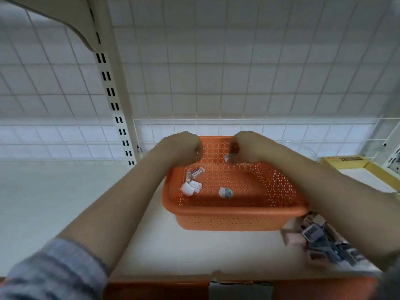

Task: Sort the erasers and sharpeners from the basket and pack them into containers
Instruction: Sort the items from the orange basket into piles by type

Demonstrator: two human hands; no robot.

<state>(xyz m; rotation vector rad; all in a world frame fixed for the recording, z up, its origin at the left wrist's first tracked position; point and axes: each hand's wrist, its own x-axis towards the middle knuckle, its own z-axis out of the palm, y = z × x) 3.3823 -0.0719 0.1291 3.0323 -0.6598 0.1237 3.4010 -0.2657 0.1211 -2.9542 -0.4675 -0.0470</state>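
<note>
Two curled hands (216, 148), perforated orange plastic basket (238, 213), small wrapped rectangular erasers (192, 182)

Two bare forearms lead from the lower corners of the view to the hands: left hand (184, 148), right hand (246, 148). The left arm wears a sleeve (49, 273) of blue-grey fabric with a faint check pattern, pushed up so its cuff sits near the elbow. A small dark-grey edge of the right sleeve (391, 278) shows at the lower right corner.
</note>
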